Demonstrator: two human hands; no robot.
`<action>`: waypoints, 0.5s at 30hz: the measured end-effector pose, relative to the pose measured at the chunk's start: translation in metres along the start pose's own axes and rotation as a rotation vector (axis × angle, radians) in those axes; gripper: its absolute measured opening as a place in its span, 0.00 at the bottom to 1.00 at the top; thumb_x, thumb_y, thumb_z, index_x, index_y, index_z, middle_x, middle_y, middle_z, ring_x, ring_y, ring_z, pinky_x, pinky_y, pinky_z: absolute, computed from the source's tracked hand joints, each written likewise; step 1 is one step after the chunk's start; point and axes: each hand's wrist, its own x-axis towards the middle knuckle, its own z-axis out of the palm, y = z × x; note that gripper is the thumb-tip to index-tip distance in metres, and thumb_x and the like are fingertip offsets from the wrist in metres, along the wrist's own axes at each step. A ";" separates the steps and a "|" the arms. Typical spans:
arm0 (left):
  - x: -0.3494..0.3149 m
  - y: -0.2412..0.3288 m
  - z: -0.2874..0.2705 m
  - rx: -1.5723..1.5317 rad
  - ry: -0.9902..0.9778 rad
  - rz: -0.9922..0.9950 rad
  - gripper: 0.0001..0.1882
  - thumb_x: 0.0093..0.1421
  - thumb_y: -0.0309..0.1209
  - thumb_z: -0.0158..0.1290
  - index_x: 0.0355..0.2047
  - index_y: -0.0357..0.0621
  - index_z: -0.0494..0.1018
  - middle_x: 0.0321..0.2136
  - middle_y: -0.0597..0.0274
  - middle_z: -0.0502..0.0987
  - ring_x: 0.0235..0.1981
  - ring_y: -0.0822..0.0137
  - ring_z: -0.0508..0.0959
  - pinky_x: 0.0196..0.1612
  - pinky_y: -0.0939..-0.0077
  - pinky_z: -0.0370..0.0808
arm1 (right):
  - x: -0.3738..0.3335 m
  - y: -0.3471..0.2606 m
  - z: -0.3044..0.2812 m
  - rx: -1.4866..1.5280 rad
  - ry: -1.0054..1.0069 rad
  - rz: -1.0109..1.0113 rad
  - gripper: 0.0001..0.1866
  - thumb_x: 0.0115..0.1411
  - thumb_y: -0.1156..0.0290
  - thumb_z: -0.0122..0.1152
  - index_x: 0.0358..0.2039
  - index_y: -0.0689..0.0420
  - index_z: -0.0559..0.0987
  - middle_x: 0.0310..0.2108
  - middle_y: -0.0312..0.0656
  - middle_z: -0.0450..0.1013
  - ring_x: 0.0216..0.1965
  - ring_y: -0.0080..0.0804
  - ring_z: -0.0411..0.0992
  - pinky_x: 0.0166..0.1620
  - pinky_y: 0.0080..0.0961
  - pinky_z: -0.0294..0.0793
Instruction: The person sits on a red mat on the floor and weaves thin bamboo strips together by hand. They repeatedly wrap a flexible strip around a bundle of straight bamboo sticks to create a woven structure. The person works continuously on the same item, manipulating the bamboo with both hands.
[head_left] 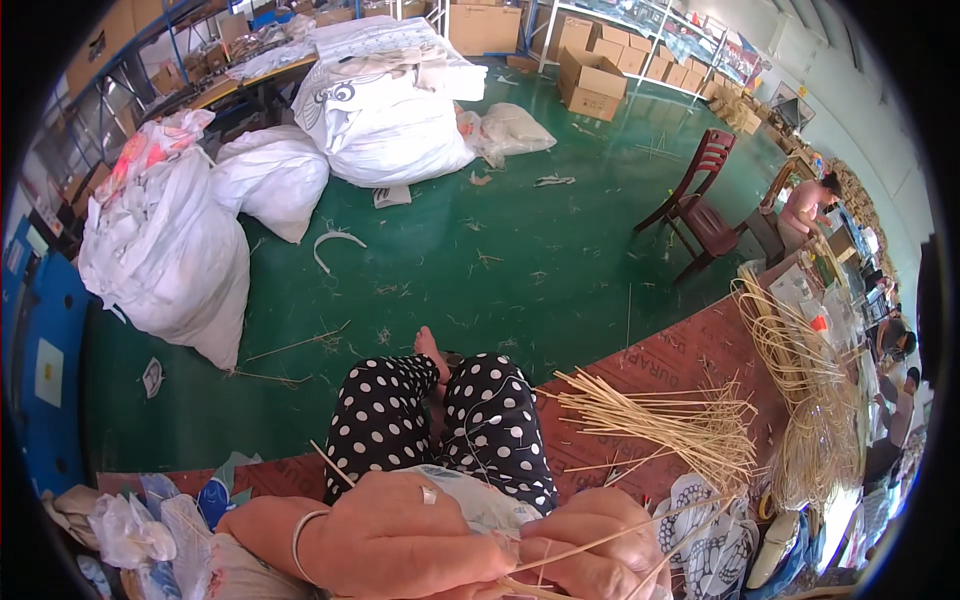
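At the lower centre of the frame, our two hands meet over the thin strips (658, 520), pale and cane-like, whose ends reach rightward and cross near the right-hand side of the lap. Our left hand (390, 530) is closed, its fingertips apparently pinching the strips where they come together at the bottom edge. Our right hand (595, 545) is curled in beside it, with one strip running across it; its fingertips are partly hidden, so we cannot tell whether it grips.

To work this well, we would judge it best to pinch right at the meeting point with the left hand, so that nothing slips, and to guide the strips with the right in small, even bends; a sharp fold could split them. The long ends deserve care too: they point toward the bundle of cut sticks (660, 425) on the red-brown board (690, 345), right of centre, and could snag there. Turning them away from it, over the spotted trousers (375, 420), seems safer.
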 end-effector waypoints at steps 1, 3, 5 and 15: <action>0.000 -0.001 -0.001 0.004 -0.017 0.006 0.13 0.40 0.18 0.54 0.30 0.34 0.70 0.13 0.60 0.71 0.10 0.68 0.69 0.12 0.78 0.63 | -0.002 -0.002 0.003 -0.119 0.081 0.009 0.06 0.48 0.72 0.60 0.25 0.60 0.76 0.21 0.41 0.70 0.18 0.33 0.69 0.21 0.26 0.66; -0.005 -0.007 -0.002 0.009 -0.028 0.003 0.13 0.40 0.18 0.54 0.30 0.34 0.70 0.13 0.60 0.71 0.10 0.68 0.69 0.12 0.78 0.62 | -0.001 -0.006 -0.002 -0.230 0.024 0.086 0.07 0.47 0.72 0.61 0.26 0.60 0.76 0.21 0.41 0.70 0.19 0.34 0.69 0.21 0.26 0.67; -0.006 -0.006 -0.003 0.054 -0.029 -0.032 0.12 0.40 0.18 0.54 0.30 0.34 0.70 0.13 0.60 0.71 0.09 0.68 0.68 0.12 0.78 0.61 | 0.004 -0.015 -0.016 -0.238 -0.114 0.150 0.08 0.45 0.73 0.62 0.27 0.60 0.76 0.22 0.42 0.70 0.19 0.34 0.70 0.21 0.25 0.67; -0.006 -0.014 0.001 0.286 0.058 -0.031 0.08 0.43 0.21 0.55 0.27 0.36 0.71 0.12 0.63 0.68 0.09 0.70 0.67 0.12 0.79 0.60 | -0.016 0.001 -0.005 0.147 0.279 0.264 0.08 0.50 0.76 0.58 0.30 0.67 0.72 0.23 0.42 0.70 0.20 0.28 0.68 0.22 0.22 0.67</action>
